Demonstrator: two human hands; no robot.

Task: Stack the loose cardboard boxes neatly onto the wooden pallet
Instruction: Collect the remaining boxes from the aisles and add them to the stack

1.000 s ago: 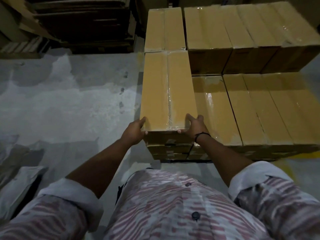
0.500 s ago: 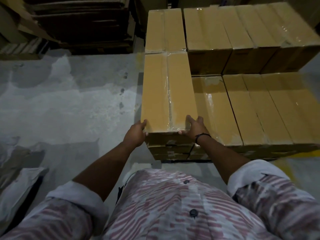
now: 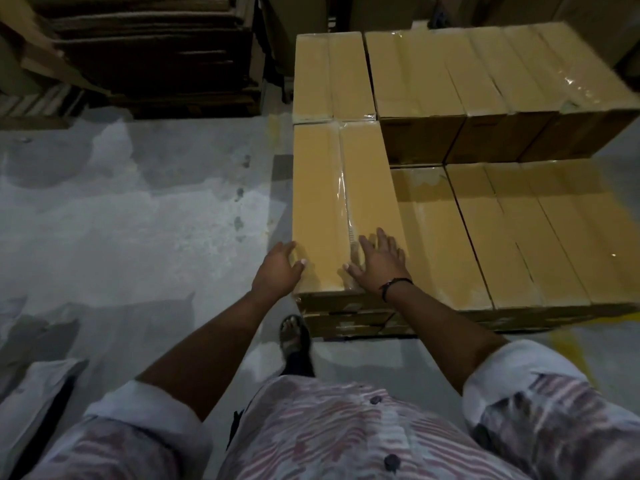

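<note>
A long taped cardboard box [image 3: 332,202] lies on top of the stack at its near left corner. My left hand [image 3: 277,271] touches the box's near left corner, fingers relaxed and thumb on the top face. My right hand [image 3: 379,263] lies flat on the box's top near its right edge, fingers spread. More boxes fill the stack: a lower row [image 3: 502,237] to the right and a higher row [image 3: 485,88] behind. The wooden pallet [image 3: 346,336] shows only as a dark strip under the stack's near edge.
Grey concrete floor [image 3: 138,220] spreads to the left. Flattened cardboard sheets [image 3: 149,53] are piled at the back left. A pale sack [image 3: 31,403] lies at the lower left. My sandalled foot [image 3: 294,336] stands just before the stack.
Both hands have loosened from gripping the box's near end. The right hand has slid up flat onto the top. My foot has stepped into view near the stack.
</note>
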